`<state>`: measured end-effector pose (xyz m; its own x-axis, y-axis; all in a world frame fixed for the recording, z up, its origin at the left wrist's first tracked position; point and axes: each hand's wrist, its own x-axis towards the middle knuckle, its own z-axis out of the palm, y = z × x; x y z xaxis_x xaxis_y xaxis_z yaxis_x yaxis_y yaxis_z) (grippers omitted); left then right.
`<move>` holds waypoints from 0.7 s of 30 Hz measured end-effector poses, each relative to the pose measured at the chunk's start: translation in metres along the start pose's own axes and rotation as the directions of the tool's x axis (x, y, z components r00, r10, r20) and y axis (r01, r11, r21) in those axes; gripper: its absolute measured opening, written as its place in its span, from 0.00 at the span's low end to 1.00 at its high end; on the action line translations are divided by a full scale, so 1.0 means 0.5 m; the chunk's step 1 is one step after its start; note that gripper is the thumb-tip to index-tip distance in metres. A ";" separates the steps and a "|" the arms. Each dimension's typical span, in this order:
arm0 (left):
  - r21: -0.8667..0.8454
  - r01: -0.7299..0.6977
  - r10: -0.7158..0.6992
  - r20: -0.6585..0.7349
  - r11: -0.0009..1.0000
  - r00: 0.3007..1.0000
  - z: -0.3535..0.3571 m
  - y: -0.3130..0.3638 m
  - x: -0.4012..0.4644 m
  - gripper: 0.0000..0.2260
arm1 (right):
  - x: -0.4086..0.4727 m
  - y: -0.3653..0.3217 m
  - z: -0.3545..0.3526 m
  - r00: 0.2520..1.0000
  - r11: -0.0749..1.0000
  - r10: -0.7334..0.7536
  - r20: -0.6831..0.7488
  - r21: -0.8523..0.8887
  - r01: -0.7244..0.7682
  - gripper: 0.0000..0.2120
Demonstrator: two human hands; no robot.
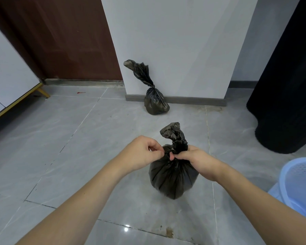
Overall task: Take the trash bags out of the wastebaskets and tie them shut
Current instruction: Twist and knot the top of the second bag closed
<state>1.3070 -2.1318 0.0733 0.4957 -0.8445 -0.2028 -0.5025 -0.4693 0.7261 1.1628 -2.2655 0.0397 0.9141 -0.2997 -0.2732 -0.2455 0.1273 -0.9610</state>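
— Where is the bag we are tying?

— The near trash bag (172, 177) stands on the floor (78, 147) right in front of us, its gathered neck twisted and its loose top sticking up. We cannot see inside it, and whether the knot is fully closed is hidden behind our fingers.

— What else is hard to make out?

— The blue wastebasket (297, 184) at the lower right is cut off by the picture's edge, so only part of its rim and mesh wall shows. A dark curtain (283, 85) on the right is also cut off.

— How much room is there?

— Open tiled floor lies to our left and ahead. A second trash bag (155, 101), already knotted, leans against the white wall (175, 41), well apart from ours.

— And our hands?

— Our left hand (141, 152) pinches the plastic at the knot with curled fingers. Our right hand (193, 158) grips the neck just beside it, fingers curled round the twisted plastic.
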 end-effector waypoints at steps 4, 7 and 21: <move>-0.073 0.021 -0.020 0.017 0.997 1.000 0.008 -0.007 -0.002 0.02 | 0.002 -0.002 0.004 1.000 1.000 -0.008 0.020 -0.017 0.008 0.12; -0.127 0.041 -0.039 0.018 0.991 0.999 0.013 -0.011 -0.002 0.02 | 0.002 0.001 0.007 1.000 0.999 0.008 0.015 -0.035 -0.008 0.12; -0.307 0.039 -0.022 0.059 0.951 0.998 0.027 -0.054 0.009 0.05 | 0.010 0.041 0.000 0.996 0.997 0.072 0.043 -0.040 -0.071 0.09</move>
<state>1.3131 -2.1265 0.0438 0.4641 -0.8478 -0.2566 -0.2411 -0.3997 0.8844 1.1621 -2.2644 0.0188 0.9069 -0.2490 -0.3400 -0.3222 0.1102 -0.9402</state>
